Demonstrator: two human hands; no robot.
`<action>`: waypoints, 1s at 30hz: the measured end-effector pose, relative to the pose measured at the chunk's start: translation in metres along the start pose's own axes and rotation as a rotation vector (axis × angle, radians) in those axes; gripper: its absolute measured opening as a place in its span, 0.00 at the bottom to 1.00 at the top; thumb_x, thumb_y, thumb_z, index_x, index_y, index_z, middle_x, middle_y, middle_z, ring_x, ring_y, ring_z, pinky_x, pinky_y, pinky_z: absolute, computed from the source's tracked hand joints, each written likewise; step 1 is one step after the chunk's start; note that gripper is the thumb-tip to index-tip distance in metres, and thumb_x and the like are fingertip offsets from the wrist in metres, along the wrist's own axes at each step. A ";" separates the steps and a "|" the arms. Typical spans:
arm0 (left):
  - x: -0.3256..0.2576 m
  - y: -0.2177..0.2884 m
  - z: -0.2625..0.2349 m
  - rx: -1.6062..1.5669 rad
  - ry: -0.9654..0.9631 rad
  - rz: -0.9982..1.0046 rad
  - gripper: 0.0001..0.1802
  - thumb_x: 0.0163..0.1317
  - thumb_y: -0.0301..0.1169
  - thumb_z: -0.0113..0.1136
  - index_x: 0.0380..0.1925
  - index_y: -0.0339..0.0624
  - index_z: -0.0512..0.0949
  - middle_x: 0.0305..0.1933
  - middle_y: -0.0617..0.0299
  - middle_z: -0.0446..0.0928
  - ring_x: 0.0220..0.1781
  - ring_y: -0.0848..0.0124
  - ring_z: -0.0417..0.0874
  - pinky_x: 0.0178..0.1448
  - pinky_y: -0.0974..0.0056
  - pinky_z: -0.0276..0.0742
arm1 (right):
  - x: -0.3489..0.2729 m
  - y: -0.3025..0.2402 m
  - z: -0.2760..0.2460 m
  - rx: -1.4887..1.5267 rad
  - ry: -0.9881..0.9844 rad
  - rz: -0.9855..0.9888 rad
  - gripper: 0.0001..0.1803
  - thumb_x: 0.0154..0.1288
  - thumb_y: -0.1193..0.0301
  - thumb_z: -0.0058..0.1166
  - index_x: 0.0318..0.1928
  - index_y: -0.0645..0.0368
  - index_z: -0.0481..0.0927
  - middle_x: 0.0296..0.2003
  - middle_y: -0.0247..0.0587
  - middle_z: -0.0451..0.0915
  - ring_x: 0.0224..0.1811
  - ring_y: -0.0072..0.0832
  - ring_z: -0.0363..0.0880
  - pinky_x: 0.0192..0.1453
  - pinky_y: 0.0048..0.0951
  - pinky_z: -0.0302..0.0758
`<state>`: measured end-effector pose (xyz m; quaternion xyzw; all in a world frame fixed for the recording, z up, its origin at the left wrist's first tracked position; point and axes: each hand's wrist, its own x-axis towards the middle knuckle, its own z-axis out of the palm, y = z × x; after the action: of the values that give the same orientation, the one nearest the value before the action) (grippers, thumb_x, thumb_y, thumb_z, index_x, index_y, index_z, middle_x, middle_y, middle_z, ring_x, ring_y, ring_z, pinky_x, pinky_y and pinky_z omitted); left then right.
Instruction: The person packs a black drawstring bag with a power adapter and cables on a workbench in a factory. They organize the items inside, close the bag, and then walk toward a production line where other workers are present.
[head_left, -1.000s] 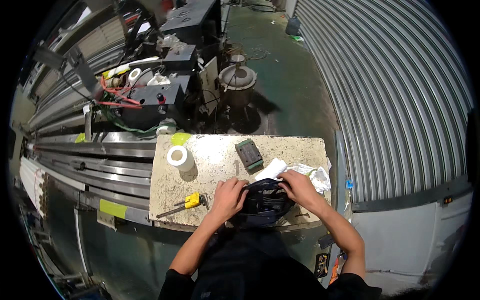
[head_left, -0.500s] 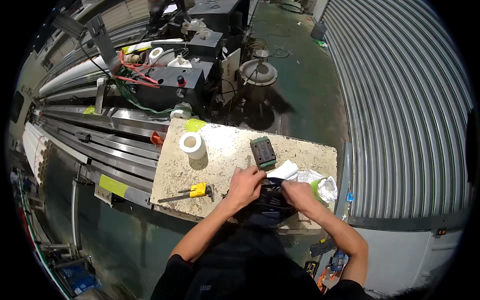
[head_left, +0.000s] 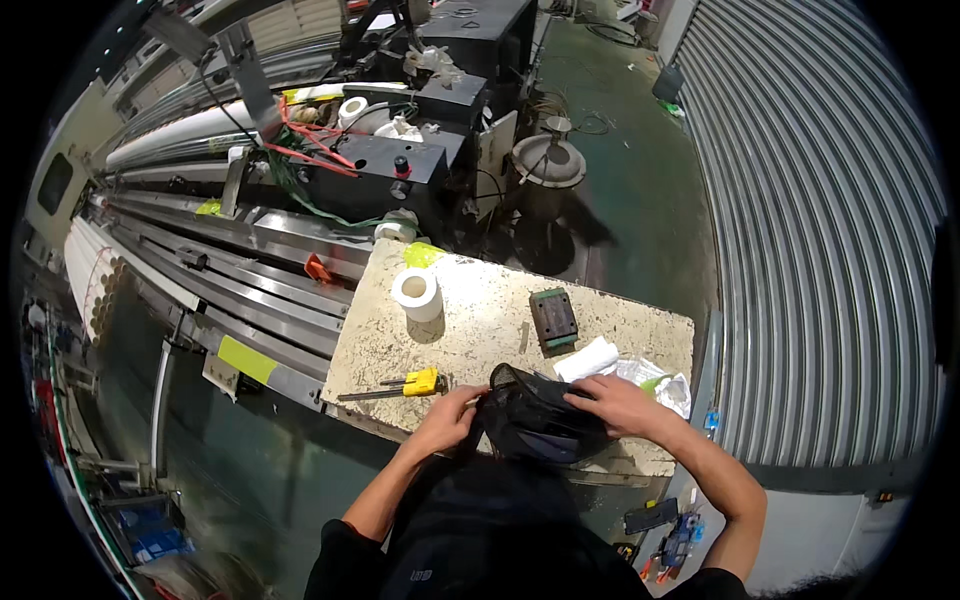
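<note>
your left hand (head_left: 447, 420) and right hand (head_left: 617, 403) have fingers clamped on the rim of the black bag (head_left: 540, 420) at the near bench (head_left: 470, 330) edge; you seem to be spreading its mouth, so next keep both grips firm; beyond lie the yellow-handled tool (head_left: 405, 384) and tape roll (head_left: 416, 292).

Worktop: 1 speckled, stone-patterned slab (head_left: 470, 330), pale, set at the near edge of a dark green concrete floor (head_left: 630, 190). Right side: corrugated metal roller shutter (head_left: 820, 230), grey, closed, curving with the lens. Left side: long steel rails (head_left: 240, 290) run diagonally beside the slab, with white tubes (head_left: 90, 285) stacked beyond them. Behind the slab: black machine housing (head_left: 380, 170) with red and green cables, and 1 round metal vessel (head_left: 547, 165) standing on the floor. Lighting even, overhead.
</note>
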<state>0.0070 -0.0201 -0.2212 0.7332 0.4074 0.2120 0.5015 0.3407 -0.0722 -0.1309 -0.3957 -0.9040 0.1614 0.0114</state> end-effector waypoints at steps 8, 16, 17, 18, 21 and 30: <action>0.019 -0.039 0.036 0.244 -0.026 -0.153 0.17 0.58 0.26 0.60 0.49 0.39 0.76 0.50 0.45 0.75 0.51 0.46 0.78 0.55 0.50 0.75 | 0.096 -0.006 -0.014 0.354 -0.269 0.337 0.25 0.63 0.53 0.59 0.47 0.65 0.79 0.44 0.55 0.76 0.48 0.50 0.77 0.53 0.45 0.74; 0.027 -0.046 0.027 0.085 -0.009 -0.173 0.09 0.57 0.30 0.61 0.36 0.38 0.78 0.38 0.43 0.80 0.45 0.45 0.81 0.47 0.49 0.76 | 0.140 0.002 0.036 0.401 -0.022 0.075 0.20 0.58 0.64 0.66 0.46 0.60 0.75 0.41 0.52 0.76 0.42 0.50 0.78 0.47 0.42 0.76; 0.026 -0.047 0.028 0.033 0.030 -0.184 0.08 0.57 0.30 0.60 0.34 0.37 0.79 0.36 0.43 0.81 0.42 0.44 0.82 0.45 0.48 0.76 | 0.142 0.000 0.035 0.445 -0.039 0.087 0.21 0.56 0.69 0.64 0.49 0.59 0.75 0.43 0.52 0.75 0.44 0.49 0.77 0.48 0.41 0.76; 0.030 -0.058 0.029 0.035 0.093 -0.113 0.09 0.56 0.30 0.58 0.31 0.36 0.82 0.33 0.43 0.82 0.39 0.44 0.83 0.43 0.48 0.77 | 0.146 0.003 0.037 0.428 -0.056 0.035 0.22 0.54 0.71 0.62 0.51 0.58 0.75 0.43 0.53 0.75 0.46 0.49 0.77 0.50 0.41 0.75; 0.035 -0.052 0.028 0.217 0.032 -0.200 0.09 0.54 0.31 0.59 0.30 0.35 0.83 0.33 0.42 0.82 0.39 0.45 0.84 0.42 0.47 0.78 | 0.153 0.002 0.037 0.348 -0.142 -0.052 0.23 0.50 0.77 0.53 0.51 0.59 0.78 0.49 0.53 0.74 0.53 0.51 0.73 0.59 0.43 0.71; 0.047 -0.036 0.026 -0.138 0.270 -0.349 0.09 0.52 0.30 0.60 0.29 0.35 0.79 0.27 0.46 0.82 0.29 0.58 0.85 0.32 0.56 0.79 | 0.167 -0.015 0.038 0.372 -0.098 0.078 0.21 0.49 0.55 0.72 0.37 0.57 0.84 0.31 0.42 0.84 0.41 0.44 0.76 0.47 0.41 0.73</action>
<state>0.0394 0.0096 -0.2694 0.5807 0.5760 0.2458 0.5203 0.2100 0.0278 -0.1806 -0.4133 -0.8420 0.3451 0.0341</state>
